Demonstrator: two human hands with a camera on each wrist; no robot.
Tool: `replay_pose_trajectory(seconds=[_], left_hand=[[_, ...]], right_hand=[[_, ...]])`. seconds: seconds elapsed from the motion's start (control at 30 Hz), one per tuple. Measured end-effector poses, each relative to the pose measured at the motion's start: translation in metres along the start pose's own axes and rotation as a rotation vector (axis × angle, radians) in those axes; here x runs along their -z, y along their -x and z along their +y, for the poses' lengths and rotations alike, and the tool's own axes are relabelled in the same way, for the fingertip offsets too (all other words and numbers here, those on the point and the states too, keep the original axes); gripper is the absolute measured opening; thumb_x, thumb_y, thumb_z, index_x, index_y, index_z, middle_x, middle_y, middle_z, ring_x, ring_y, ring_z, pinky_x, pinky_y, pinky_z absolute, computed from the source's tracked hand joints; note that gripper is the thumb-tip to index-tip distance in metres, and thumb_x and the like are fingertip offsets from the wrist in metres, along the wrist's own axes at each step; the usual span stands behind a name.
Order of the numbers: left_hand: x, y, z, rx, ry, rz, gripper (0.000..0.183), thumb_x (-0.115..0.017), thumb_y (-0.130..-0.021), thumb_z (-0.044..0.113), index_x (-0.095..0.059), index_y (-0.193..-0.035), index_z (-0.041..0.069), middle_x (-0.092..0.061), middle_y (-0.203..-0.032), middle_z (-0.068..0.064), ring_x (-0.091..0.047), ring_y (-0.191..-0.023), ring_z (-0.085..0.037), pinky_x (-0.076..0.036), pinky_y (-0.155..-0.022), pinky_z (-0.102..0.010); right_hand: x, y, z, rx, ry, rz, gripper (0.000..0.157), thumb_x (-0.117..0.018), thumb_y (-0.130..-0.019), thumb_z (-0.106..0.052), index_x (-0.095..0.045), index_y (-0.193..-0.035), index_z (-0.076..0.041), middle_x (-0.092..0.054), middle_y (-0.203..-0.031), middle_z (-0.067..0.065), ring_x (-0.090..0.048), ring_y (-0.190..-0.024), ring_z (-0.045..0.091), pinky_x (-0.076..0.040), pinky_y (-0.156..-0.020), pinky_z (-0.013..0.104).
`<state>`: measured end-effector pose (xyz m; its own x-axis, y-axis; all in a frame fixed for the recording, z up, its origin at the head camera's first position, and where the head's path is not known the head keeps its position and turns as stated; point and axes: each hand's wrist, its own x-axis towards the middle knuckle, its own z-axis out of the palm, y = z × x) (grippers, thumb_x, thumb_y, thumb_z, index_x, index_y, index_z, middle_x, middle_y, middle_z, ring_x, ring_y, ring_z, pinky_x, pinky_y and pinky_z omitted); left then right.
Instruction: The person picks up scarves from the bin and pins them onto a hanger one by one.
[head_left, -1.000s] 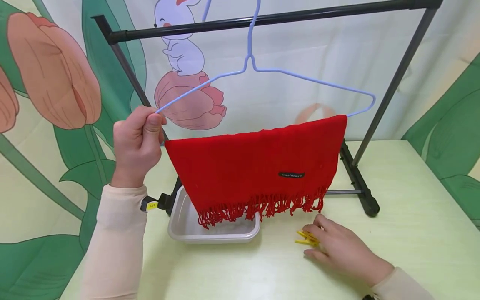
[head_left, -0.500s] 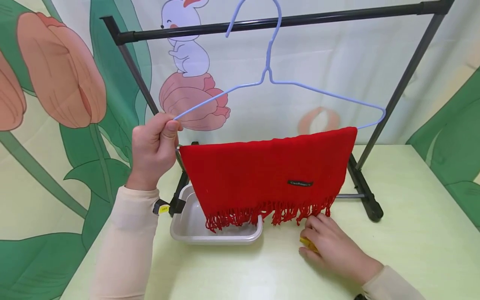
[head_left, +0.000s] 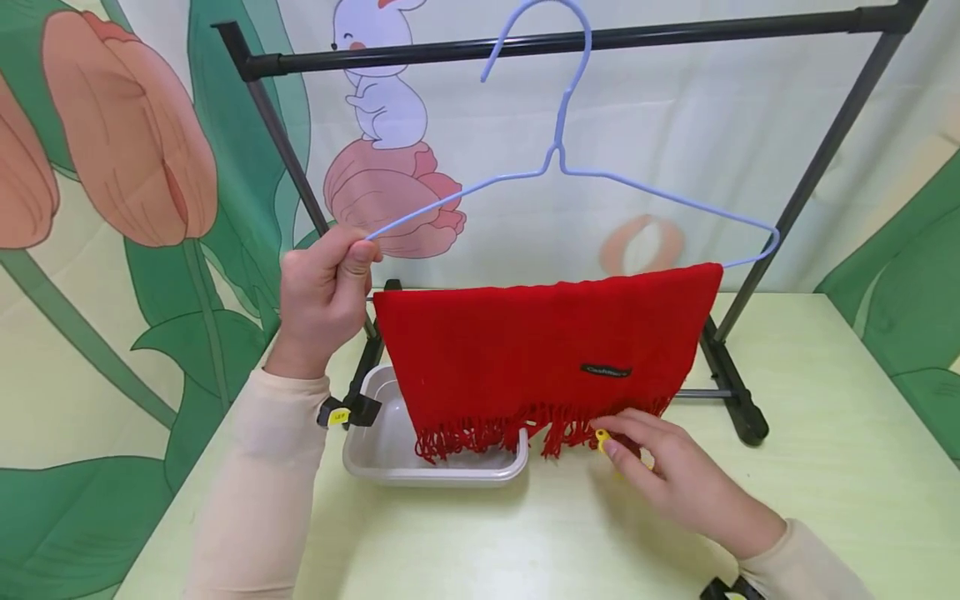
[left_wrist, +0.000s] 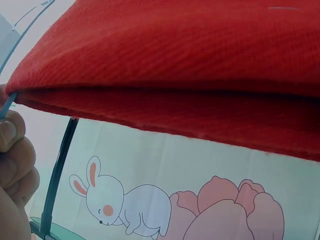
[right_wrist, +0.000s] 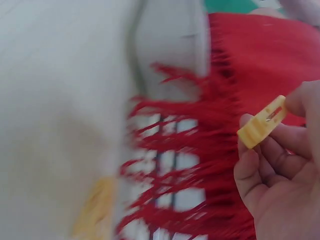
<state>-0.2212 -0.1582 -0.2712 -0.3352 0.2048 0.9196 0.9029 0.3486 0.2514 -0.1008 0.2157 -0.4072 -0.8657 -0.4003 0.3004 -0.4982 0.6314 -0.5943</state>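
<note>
My left hand [head_left: 322, 300] grips the left end of a light blue clothes hanger [head_left: 637, 185], holding it up in front of the rack. Over the hanger's lower bar hangs a folded red scarf [head_left: 517, 350] with a fringe and a dark "Cashmere" label. The left wrist view shows the scarf's fold from below, beside my curled fingers [left_wrist: 15, 160]. My right hand [head_left: 682, 475] pinches a yellow clothespin [right_wrist: 262, 122] between thumb and fingers, just in front of the fringe's right part. In the head view most of the clothespin is hidden by the hand.
Behind the hanger stands a black garment rack [head_left: 697, 33] with feet on the pale table [head_left: 465, 542]. A light grey plastic basin [head_left: 472, 477] sits under the scarf's left part. Low in the right wrist view is a blurred yellow shape [right_wrist: 95, 210]. A printed curtain hangs behind.
My right hand has picked up the clothespin from the table and raised it to the fringe. Hanger and scarf have shifted right and lower in the head view, and more of the hook shows.
</note>
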Motion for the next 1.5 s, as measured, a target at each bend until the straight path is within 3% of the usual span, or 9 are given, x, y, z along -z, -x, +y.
replay_pose_trajectory(seconds=[0.3,0.5,0.6,0.93,1.17,1.3,1.5], left_hand=[[-0.003,0.0,0.001,-0.014,-0.033,-0.049,0.045,-0.055,-0.112,0.036,-0.064,-0.093,-0.004,-0.053,-0.061,-0.013,-0.048,-0.055,-0.016,-0.042,-0.06,-0.015],[-0.008,0.002,0.003,-0.03,-0.044,-0.072,0.041,-0.056,-0.111,0.033,-0.064,-0.094,-0.003,-0.053,-0.062,-0.012,-0.048,-0.053,-0.017,-0.042,-0.058,-0.016],[-0.011,0.002,0.004,-0.038,-0.056,-0.078,0.042,-0.054,-0.112,0.034,-0.065,-0.094,-0.003,-0.053,-0.062,-0.011,-0.047,-0.053,-0.016,-0.042,-0.057,-0.017],[-0.014,0.001,0.008,-0.024,-0.054,-0.085,0.042,-0.053,-0.112,0.034,-0.065,-0.095,-0.003,-0.053,-0.062,-0.011,-0.045,-0.052,-0.014,-0.042,-0.055,-0.018],[-0.015,0.003,0.009,-0.027,-0.065,-0.097,0.039,-0.055,-0.112,0.03,-0.064,-0.096,-0.005,-0.054,-0.062,-0.012,-0.048,-0.052,-0.018,-0.046,-0.058,-0.017],[-0.016,0.003,0.009,-0.047,-0.065,-0.099,0.041,-0.052,-0.112,0.032,-0.063,-0.096,-0.004,-0.054,-0.063,-0.012,-0.047,-0.051,-0.019,-0.046,-0.06,-0.015],[-0.018,0.003,0.009,-0.077,-0.05,-0.075,0.043,-0.05,-0.112,0.037,-0.06,-0.095,-0.002,-0.052,-0.061,-0.01,-0.047,-0.05,-0.018,-0.048,-0.055,-0.021]], right_hand=[[0.028,-0.036,-0.054,0.0,-0.322,0.099,0.032,-0.065,-0.106,-0.005,-0.07,-0.137,-0.004,-0.076,-0.115,0.009,-0.065,-0.085,0.014,-0.059,-0.07,0.024],[0.039,-0.067,-0.084,-0.036,-0.41,0.108,0.037,-0.074,-0.102,-0.008,-0.071,-0.139,-0.006,-0.078,-0.106,0.008,-0.071,-0.079,0.021,-0.062,-0.072,0.028],[0.043,-0.08,-0.094,-0.036,-0.451,0.1,0.036,-0.076,-0.101,-0.008,-0.072,-0.136,-0.006,-0.079,-0.112,0.007,-0.074,-0.084,0.025,-0.066,-0.078,0.032],[0.052,-0.117,-0.132,0.071,-0.522,0.205,0.029,-0.073,-0.101,-0.002,-0.073,-0.13,-0.002,-0.077,-0.113,0.013,-0.073,-0.098,0.033,-0.064,-0.087,0.026],[0.041,-0.142,-0.152,0.166,-0.592,0.241,0.027,-0.075,-0.098,0.003,-0.076,-0.125,0.003,-0.077,-0.112,0.015,-0.076,-0.094,0.029,-0.065,-0.088,0.029],[0.032,-0.152,-0.157,0.236,-0.543,0.302,0.023,-0.076,-0.096,0.004,-0.079,-0.119,0.003,-0.078,-0.108,0.015,-0.076,-0.093,0.023,-0.065,-0.087,0.029],[0.021,-0.162,-0.162,0.308,-0.46,0.362,0.021,-0.079,-0.095,0.002,-0.081,-0.116,0.002,-0.08,-0.106,0.013,-0.074,-0.095,0.02,-0.063,-0.086,0.027]])
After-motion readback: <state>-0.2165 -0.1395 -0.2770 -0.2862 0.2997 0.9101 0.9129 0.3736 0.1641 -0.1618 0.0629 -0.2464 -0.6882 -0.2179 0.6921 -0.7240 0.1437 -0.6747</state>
